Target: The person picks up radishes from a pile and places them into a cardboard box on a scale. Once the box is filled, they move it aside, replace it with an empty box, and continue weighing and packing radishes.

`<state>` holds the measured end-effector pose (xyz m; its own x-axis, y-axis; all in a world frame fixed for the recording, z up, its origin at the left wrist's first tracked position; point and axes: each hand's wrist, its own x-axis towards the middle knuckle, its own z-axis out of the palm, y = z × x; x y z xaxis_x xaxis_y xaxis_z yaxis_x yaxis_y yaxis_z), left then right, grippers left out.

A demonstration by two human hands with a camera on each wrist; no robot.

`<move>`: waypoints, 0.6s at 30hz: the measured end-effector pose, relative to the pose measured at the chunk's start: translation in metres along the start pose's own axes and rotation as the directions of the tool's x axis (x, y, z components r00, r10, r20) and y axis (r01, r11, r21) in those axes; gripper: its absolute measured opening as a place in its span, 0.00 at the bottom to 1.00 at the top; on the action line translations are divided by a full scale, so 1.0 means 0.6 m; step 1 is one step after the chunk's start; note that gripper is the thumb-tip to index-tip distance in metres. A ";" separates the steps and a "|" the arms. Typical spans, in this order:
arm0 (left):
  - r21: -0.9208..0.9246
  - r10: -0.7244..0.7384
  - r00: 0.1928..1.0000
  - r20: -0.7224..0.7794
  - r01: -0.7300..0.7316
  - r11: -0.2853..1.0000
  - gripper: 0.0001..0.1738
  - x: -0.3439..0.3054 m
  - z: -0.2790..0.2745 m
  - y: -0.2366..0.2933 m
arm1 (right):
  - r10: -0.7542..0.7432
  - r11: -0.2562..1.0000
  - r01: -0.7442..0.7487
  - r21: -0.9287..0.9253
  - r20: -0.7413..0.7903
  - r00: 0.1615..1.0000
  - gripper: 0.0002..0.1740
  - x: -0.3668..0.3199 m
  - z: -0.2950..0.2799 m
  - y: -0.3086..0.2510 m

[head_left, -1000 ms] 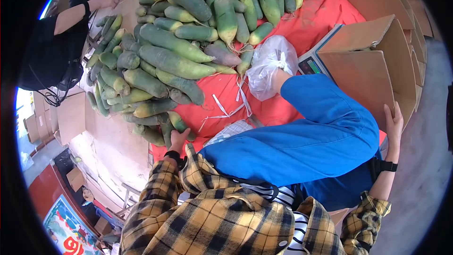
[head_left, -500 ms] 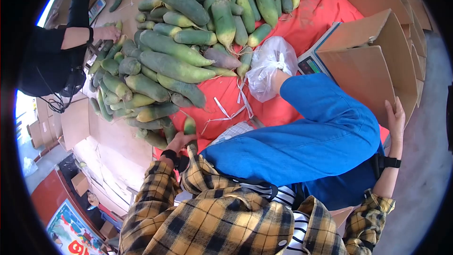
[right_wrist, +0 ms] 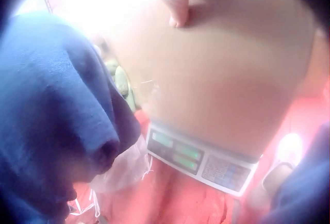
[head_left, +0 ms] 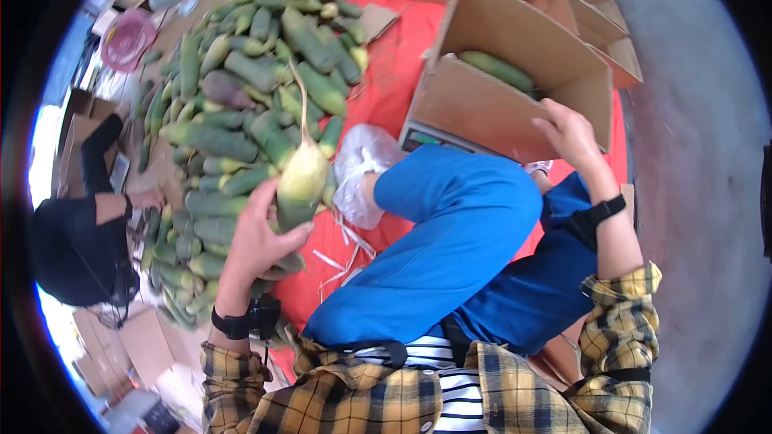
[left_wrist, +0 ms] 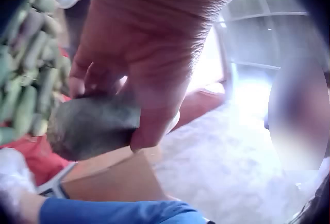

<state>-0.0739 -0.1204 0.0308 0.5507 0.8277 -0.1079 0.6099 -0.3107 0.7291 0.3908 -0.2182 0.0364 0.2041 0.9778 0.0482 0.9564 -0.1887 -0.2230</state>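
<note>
My left hand (head_left: 259,233) grips a green radish (head_left: 302,177), lifted above the pile with its pale end and long thin root pointing up. In the left wrist view, the thumb and fingers of the left hand (left_wrist: 139,59) wrap the dark green body of the radish (left_wrist: 93,126). My right hand (head_left: 572,135) holds the near edge of an open cardboard box (head_left: 490,116), its thumb against the outer wall in the right wrist view. Inside the box lies another green radish (head_left: 497,70). Beneath the box is a digital scale (right_wrist: 201,162) with a lit green display.
A large heap of green radishes (head_left: 233,141) covers the red sheet (head_left: 394,56) on the left. A clear plastic bag (head_left: 363,173) wraps my foot. More cardboard boxes (head_left: 591,16) stand behind the scale. Another person (head_left: 80,249) in black reaches to the heap's far left.
My left hand has picked a radish from the heap's near edge and raised it toward the box. My head view has turned right, showing the box's inside. The right hand stays at the box.
</note>
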 end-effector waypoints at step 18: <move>0.260 0.628 0.778 0.007 -0.608 0.750 0.27 0.248 0.150 0.224 | -0.141 0.986 0.147 0.077 -0.080 0.987 0.10 -0.002 0.015 0.028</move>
<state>0.1413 -0.0808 0.0516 0.8156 0.4454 0.3693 0.2708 -0.8579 0.4366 0.4047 -0.2218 0.0240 0.0835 0.9840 0.1572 0.9570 -0.0352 -0.2879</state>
